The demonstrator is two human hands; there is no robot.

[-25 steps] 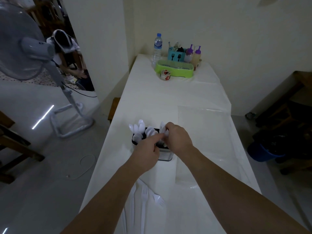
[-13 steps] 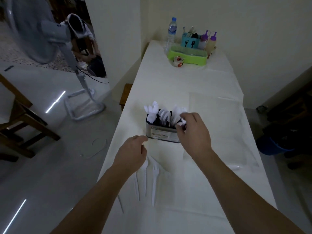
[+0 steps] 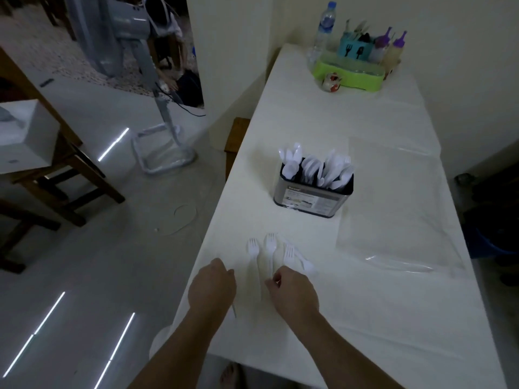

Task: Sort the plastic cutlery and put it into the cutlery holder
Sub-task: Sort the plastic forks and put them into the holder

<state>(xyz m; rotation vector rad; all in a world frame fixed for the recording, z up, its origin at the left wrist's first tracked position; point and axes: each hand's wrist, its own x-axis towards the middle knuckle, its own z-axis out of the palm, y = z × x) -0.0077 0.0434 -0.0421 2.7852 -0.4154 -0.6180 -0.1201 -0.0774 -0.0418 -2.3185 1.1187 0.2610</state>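
Observation:
The metal cutlery holder (image 3: 313,196) stands mid-table, packed with upright white plastic cutlery (image 3: 316,168). Nearer to me, three white forks (image 3: 270,247) and another white piece (image 3: 306,265) lie flat on the white table (image 3: 365,318). My right hand (image 3: 293,292) rests just behind them, thumb and forefinger pinched at the handle end of the middle fork. At the table's left edge my left hand (image 3: 212,284) is curled, palm down, over a thin white utensil (image 3: 234,312) whose end sticks out beneath it. Whether that hand grips it is hidden.
A clear plastic sheet (image 3: 398,220) lies right of the holder. At the far end stand a green tray (image 3: 349,75), a water bottle (image 3: 324,26), sauce bottles (image 3: 393,50) and a small cup (image 3: 331,81). Left of the table are a standing fan (image 3: 157,113) and wooden chairs (image 3: 56,169).
Both hands have pulled back from the holder toward me, down to the loose forks. The right hand has left the holder's cutlery and pinches a fork handle.

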